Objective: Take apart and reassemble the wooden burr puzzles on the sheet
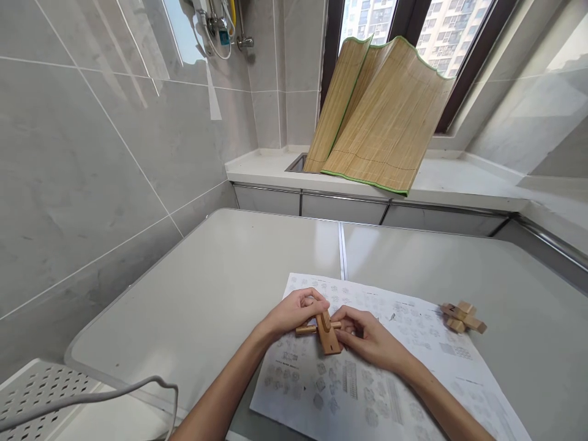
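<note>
Both of my hands meet over a printed sheet on the table, working on a wooden burr puzzle [327, 339] made of crossed pieces. My left hand [301, 309] pinches its upper end, with the thumb lying across the top. On the right side, my right hand [362, 334] grips the end of a crossing rod between thumb and fingers. The rod's other end [305, 330] sticks out to the left, below my left hand. Under the hands lies the instruction sheet [331, 392], covered in small line drawings. Parts of the puzzle are hidden behind my fingers.
A second wooden puzzle [463, 317], of crossed blocks, sits at the sheet's right edge. The pale table [220, 269] has a seam down its middle. A white perforated rack [50, 392] and grey cable [110, 395] are at lower left. A bamboo mat [386, 116] leans by the window.
</note>
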The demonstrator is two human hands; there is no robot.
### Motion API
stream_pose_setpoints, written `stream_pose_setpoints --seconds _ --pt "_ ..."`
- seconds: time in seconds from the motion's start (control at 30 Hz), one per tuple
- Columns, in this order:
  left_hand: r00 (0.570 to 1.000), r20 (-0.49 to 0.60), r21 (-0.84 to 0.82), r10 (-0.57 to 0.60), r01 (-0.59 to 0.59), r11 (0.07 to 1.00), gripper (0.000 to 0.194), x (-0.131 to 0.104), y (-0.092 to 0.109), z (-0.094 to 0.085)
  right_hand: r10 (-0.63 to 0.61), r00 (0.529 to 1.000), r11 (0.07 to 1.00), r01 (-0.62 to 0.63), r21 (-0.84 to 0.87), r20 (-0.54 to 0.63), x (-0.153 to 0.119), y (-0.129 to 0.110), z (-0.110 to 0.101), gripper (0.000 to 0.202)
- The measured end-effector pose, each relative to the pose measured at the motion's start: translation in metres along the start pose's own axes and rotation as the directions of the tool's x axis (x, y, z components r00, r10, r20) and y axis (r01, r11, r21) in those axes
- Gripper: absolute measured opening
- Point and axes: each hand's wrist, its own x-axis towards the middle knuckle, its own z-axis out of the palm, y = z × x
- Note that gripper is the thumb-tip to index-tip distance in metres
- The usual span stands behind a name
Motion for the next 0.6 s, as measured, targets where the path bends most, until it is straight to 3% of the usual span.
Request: stream_pose_setpoints --seconds 0.3,0.6 --pt "0.997 0.068 -0.084 -0.044 0.05 0.995 0.044 0.0 -0.0016 -0.0061 -0.009 1.0 1.0 0.009 -0.004 -0.005 -0.0012 0.0023 -0.0003 0.035" --pt "0.998 0.065 0.0 0.02 -0.02 1.0 0.039 0.0001 -0.0033 -0.0051 0.014 1.0 1.0 -0.014 0.028 -0.016 -0.0015 0.0018 -0.0012 0.037"
